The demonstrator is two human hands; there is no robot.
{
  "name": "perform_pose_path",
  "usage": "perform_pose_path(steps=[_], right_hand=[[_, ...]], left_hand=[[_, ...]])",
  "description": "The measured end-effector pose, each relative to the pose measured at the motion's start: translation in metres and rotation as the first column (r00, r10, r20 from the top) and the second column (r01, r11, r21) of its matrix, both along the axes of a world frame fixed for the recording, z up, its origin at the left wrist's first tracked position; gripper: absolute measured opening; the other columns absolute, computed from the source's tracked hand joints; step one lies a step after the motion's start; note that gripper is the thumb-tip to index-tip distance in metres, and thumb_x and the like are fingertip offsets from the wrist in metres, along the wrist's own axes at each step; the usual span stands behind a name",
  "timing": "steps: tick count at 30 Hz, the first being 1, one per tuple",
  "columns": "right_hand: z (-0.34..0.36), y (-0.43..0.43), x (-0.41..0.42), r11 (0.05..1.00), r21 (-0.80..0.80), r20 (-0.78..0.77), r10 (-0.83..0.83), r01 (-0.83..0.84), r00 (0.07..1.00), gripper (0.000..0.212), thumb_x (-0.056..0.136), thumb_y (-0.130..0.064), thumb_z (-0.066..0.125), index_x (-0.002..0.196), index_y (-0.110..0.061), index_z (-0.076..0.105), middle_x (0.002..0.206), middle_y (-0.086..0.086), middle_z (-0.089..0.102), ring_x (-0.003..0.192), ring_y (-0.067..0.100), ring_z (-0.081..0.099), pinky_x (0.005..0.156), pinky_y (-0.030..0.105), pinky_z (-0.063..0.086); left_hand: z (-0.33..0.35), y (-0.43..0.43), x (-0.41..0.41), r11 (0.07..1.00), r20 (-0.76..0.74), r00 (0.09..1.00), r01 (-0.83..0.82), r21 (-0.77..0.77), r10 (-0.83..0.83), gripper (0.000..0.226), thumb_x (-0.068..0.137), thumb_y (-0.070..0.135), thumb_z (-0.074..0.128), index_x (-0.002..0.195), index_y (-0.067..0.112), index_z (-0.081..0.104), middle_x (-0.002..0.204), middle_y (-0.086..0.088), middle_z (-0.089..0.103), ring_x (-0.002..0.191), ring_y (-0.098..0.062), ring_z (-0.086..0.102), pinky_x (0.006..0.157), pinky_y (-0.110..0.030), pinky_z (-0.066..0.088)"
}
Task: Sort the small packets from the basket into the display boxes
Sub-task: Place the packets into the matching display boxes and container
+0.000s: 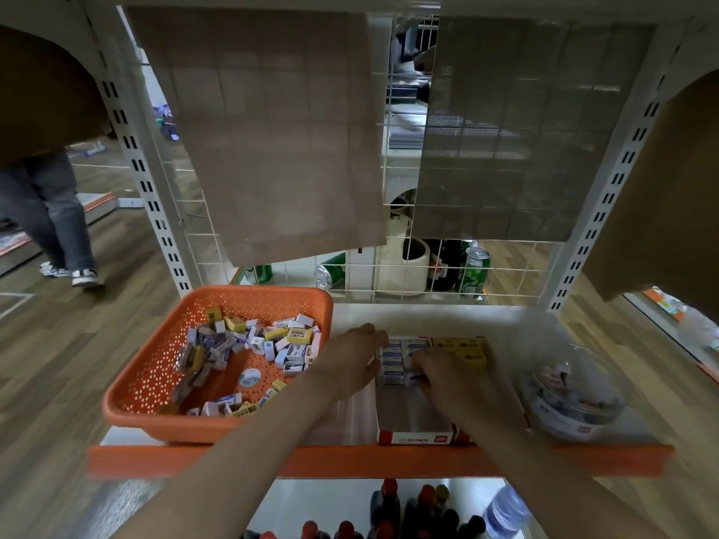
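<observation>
Wood-plank floor (58,363) surrounds a white shelf unit with slotted uprights (148,188), a wire grid back (517,266) and two hanging brown mesh mats (272,130).

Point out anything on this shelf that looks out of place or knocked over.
Behind the wire grid, a green can lies on its side. In the orange basket, a round thing, perhaps a tape roll, sits among the loose packets.
</observation>
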State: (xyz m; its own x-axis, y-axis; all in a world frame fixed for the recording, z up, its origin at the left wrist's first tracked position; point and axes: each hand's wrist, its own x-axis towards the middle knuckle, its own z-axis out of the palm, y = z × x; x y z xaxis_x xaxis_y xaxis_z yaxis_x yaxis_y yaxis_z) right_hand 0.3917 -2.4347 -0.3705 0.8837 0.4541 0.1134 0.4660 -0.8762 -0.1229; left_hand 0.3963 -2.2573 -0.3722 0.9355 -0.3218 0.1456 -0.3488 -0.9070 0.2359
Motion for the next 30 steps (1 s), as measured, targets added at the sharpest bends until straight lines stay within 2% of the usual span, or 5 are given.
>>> perform_pose_path(steps=[8,14,21,26,30], right_hand=[[0.004,0.0,0.0,1.0,0.006,0.032,0.0,-0.001,1.0,0.021,0.094,-0.033,0.054,0.113,-0.026,0.058,0.117,-0.015,0.057,0.114,0.006,0.052,0.076,0.016,0.022],[0.004,0.037,0.015,0.975,0.216,0.047,0.049,-0.058,0.998,0.003,0.085,-0.017,0.059,0.083,-0.019,0.056,0.081,-0.008,0.056,0.077,0.011,0.053,0.076,0.029,0.038],[0.015,0.122,0.006,0.873,0.438,0.019,0.23,-0.215,0.973,0.009,0.082,-0.013,0.063,0.087,-0.02,0.061,0.084,-0.009,0.058,0.078,0.011,0.056,0.08,0.03,0.044],[0.009,0.17,-0.005,0.857,0.361,-0.149,0.442,-0.367,0.885,0.02,0.081,-0.016,0.07,0.101,-0.014,0.067,0.098,0.0,0.061,0.091,0.015,0.055,0.081,0.031,0.047],[-0.001,0.19,-0.007,0.871,0.206,-0.33,0.49,-0.445,0.807,0.035,0.076,-0.018,0.075,0.11,-0.018,0.065,0.112,0.003,0.06,0.104,0.019,0.054,0.089,0.035,0.046]], left_hand=[[0.014,0.031,-0.002,0.996,0.211,0.974,-0.091,0.009,0.087,0.037,0.094,0.015,0.043,0.13,0.019,0.05,0.129,-0.001,0.05,0.116,-0.021,0.049,0.092,-0.029,0.036],[0.032,0.09,-0.019,0.956,0.173,0.948,-0.284,0.073,0.268,0.034,0.095,0.018,0.045,0.128,0.023,0.051,0.127,0.001,0.053,0.116,-0.019,0.051,0.096,-0.031,0.04],[0.023,0.162,-0.051,0.874,-0.013,0.885,-0.457,0.162,0.465,0.029,0.095,0.021,0.047,0.122,0.026,0.056,0.127,0.003,0.054,0.096,-0.017,0.059,0.067,-0.024,0.043],[0.004,0.193,-0.068,0.852,-0.045,0.868,-0.474,0.222,0.494,0.029,0.096,0.029,0.042,0.122,0.025,0.056,0.129,0.001,0.053,0.11,-0.021,0.056,0.074,-0.029,0.046],[-0.005,0.201,-0.073,0.883,-0.054,0.884,-0.457,0.103,0.464,0.026,0.096,0.028,0.044,0.117,0.025,0.059,0.122,0.0,0.056,0.107,-0.022,0.057,0.075,-0.031,0.045]])
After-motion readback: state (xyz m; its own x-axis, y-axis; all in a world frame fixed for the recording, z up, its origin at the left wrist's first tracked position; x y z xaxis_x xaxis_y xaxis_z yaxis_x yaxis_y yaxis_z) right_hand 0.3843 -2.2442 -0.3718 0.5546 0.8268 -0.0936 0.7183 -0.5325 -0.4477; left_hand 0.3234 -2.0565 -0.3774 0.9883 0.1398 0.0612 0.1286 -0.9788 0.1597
